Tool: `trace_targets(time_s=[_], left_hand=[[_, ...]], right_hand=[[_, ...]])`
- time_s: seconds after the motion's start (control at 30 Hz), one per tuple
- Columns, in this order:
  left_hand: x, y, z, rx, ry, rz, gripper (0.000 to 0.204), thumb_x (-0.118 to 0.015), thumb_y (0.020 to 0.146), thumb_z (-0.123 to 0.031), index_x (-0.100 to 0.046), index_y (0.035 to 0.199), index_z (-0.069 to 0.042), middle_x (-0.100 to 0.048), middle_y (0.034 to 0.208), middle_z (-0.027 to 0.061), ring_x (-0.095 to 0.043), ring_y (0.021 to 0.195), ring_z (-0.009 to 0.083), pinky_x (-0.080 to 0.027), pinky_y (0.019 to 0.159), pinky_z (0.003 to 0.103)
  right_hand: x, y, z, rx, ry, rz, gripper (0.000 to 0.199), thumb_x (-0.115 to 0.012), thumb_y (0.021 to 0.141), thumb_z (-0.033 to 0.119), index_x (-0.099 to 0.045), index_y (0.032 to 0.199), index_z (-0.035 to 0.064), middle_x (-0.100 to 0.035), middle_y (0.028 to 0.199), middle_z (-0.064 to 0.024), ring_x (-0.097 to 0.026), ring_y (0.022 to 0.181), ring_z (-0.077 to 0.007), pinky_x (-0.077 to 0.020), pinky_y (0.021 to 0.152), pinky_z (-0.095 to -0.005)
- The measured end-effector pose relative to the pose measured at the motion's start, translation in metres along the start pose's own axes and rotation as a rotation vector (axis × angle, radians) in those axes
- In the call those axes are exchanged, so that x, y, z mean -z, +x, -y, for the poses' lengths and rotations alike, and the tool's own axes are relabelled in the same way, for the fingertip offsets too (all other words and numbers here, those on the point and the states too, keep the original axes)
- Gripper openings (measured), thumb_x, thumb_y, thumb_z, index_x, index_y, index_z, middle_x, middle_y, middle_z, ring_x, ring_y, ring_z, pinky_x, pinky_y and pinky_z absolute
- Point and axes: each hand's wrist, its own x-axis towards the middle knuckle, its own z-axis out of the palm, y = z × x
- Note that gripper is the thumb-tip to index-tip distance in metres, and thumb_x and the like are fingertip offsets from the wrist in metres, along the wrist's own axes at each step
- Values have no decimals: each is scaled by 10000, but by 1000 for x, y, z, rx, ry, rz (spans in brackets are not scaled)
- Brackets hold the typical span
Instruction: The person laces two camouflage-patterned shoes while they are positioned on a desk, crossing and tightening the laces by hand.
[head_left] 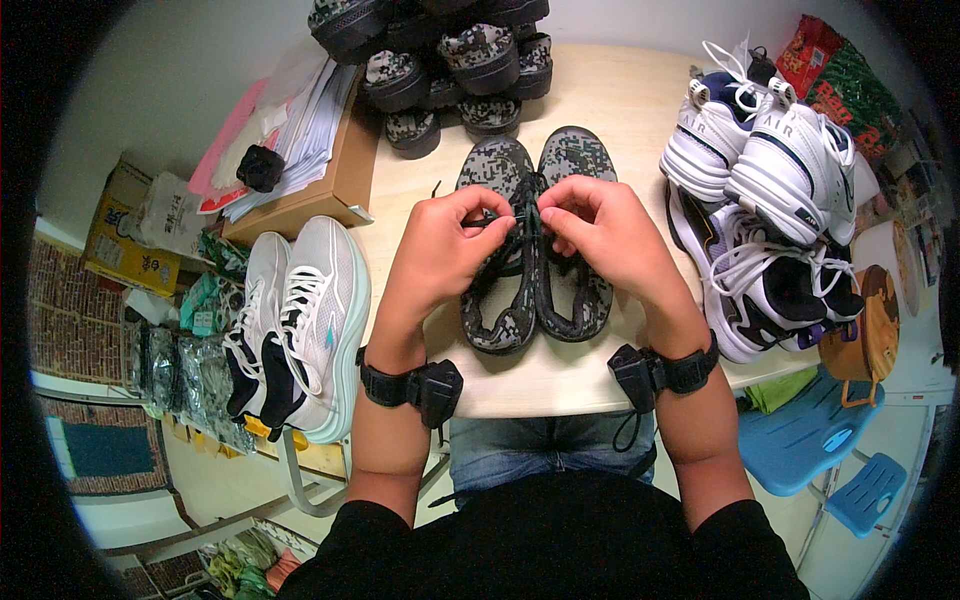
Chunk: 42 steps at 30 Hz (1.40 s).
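Observation:
A pair of grey-and-black camouflage shoes stands side by side on the table in front of me, toes pointing away. The left shoe (495,325) and the right shoe (580,155) touch along their inner sides. Above the left shoe's throat, my left hand (455,240) pinches a black shoelace (516,222) between thumb and fingertips. Opposite it, my right hand (605,230) is closed in a pinch on the lace by the inner edge of the shoes. My fingers hide part of the lacing. Each forearm wears a black strapped device.
More camouflage shoes (480,60) are piled at the back. White-and-grey sneakers (325,300) stand at the left edge, below a cardboard box (345,180) with papers. Stacked white sneakers (785,165) occupy the right side. A blue chair (810,430) and a brown bag (865,335) are beyond.

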Motion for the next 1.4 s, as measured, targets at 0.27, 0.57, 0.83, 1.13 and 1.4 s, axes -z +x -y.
trace_targets(time_s=[0.27, 0.57, 0.83, 1.13, 1.4], left_hand=[[1, -1, -3, -3, 29, -4, 101, -645, 824, -53, -628, 901, 10, -580, 704, -10, -482, 629, 22, -391, 541, 179], [4, -2, -4, 23, 18, 12, 100, -645, 822, -39, -631, 910, 7, -599, 760, -22, -491, 665, 13, -389, 563, 161], [4, -2, -5, 44, 30, 19, 111, -645, 825, -38, -625, 921, 13, -607, 770, -12, -520, 684, 23, -429, 595, 168], [4, -3, -6, -2, 61, 22, 110, -649, 820, -35, -625, 914, 16, -597, 757, -16, -507, 668, 20, -416, 583, 160], [-6, -1, -2, -167, 121, -63, 108, -659, 804, -25, -623, 896, 17, -576, 714, -22, -464, 619, 5, -384, 518, 164]], right_hand=[[0, 0, 1, 58, -16, -8, 79, -622, 828, 60, -578, 866, 7, -589, 721, -19, -554, 623, -83, -466, 572, -233], [-1, 0, -1, 119, -60, -26, 105, -642, 784, 65, -611, 862, 1, -627, 736, -48, -572, 668, -106, -469, 637, -257], [0, 0, -2, 105, -68, -17, 105, -642, 773, 65, -626, 848, -6, -629, 710, -51, -575, 647, -94, -478, 621, -249], [-1, 0, -1, 92, -57, -35, 115, -650, 782, 74, -633, 850, -17, -641, 710, -58, -588, 642, -98, -482, 612, -249], [-3, -2, 3, 29, -94, -68, 177, -698, 759, 118, -621, 846, -15, -632, 710, -37, -587, 639, -75, -482, 593, -237]])
